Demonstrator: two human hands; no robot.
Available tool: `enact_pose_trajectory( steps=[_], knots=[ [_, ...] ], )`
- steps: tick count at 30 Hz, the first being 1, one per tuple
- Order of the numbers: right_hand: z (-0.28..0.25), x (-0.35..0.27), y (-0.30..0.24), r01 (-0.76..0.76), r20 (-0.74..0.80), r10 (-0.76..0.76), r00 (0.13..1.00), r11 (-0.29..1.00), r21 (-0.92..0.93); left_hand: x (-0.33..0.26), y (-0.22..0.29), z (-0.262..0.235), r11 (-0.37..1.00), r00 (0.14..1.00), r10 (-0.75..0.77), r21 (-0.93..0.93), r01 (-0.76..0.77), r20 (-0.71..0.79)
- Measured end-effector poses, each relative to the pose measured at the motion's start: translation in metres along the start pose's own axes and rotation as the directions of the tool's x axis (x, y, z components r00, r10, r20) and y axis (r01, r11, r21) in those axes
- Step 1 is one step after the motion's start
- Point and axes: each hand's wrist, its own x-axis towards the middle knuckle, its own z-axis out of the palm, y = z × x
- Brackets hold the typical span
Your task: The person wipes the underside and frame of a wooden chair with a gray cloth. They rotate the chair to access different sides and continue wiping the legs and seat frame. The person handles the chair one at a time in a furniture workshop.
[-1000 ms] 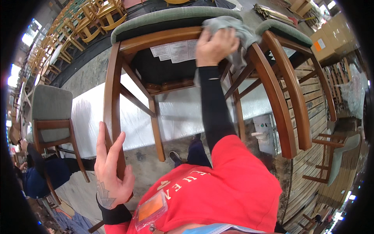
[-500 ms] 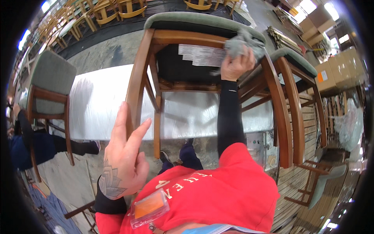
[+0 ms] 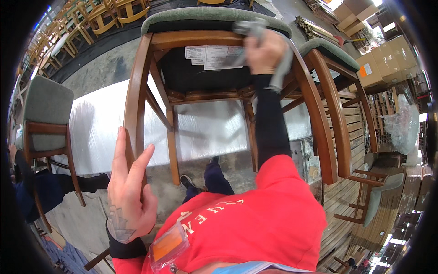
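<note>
A brown wooden chair (image 3: 196, 41) lies tipped over in front of me, its black underside with white labels facing me and its grey-green padded seat (image 3: 200, 18) at the far side. My right hand (image 3: 267, 55), blurred by motion, is closed on a grey cloth (image 3: 251, 28) at the far right part of the seat frame. A strip of the cloth hangs over my wrist. My left hand (image 3: 130, 196) rests against the chair's left leg (image 3: 136, 105), with fingers stretched out and spread along both sides of it.
Beneath the chair is a surface wrapped in shiny plastic sheet (image 3: 210, 132). A second tipped chair (image 3: 326, 86) stands close on the right. Another grey chair (image 3: 43, 114) is at the left, beside a person's dark-clad legs (image 3: 54, 187). Cardboard boxes (image 3: 392, 64) are stacked at the far right.
My right hand and the cloth have moved left and slightly up along the seat frame. My left hand stays at the leg. The whole view has shifted a little.
</note>
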Motion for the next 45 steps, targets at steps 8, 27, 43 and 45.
enact_pose_trajectory(
  steps=[8,27,43,45],
  knots=[
    [0.037,-0.028,-0.091,-0.185,-0.086,0.184,0.979,0.983,-0.002,0.007,-0.002,0.004,1.000,1.000,0.016,0.008,-0.016,-0.005],
    [0.110,-0.129,-0.199,0.203,0.083,-0.296,0.951,0.808,0.553,0.007,-0.001,0.003,0.997,0.997,-0.076,0.034,0.075,0.009],
    [0.102,-0.105,-0.203,0.198,-0.138,-0.147,0.979,0.836,0.512,0.004,0.000,0.007,0.995,0.998,-0.062,0.073,0.064,-0.028],
    [0.102,-0.137,-0.207,0.049,0.017,-0.070,0.997,0.832,0.553,0.005,0.000,0.009,0.997,0.998,-0.064,0.032,0.065,-0.028]
  ],
)
